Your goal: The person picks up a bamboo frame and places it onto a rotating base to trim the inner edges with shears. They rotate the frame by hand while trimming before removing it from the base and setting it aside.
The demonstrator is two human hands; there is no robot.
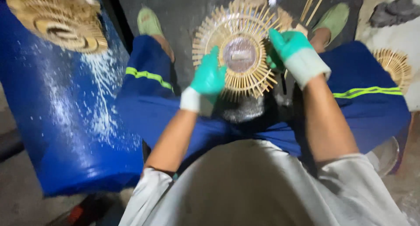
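Note:
A round sunburst frame (239,42) made of thin bamboo sticks, with a small mirror disc at its centre, hangs between my knees. My left hand (209,76), in a green and white glove, grips its lower left rim. My right hand (292,51), gloved the same way, holds its right rim. The frame faces up toward me and is blurred by motion.
A blue barrel (57,121) dusted with white powder lies at the left, with a stack of woven bamboo pieces (61,20) on it. Another sunburst frame (396,66) rests on a white surface at the right. Loose sticks (311,7) lie on the dark floor by my green shoes.

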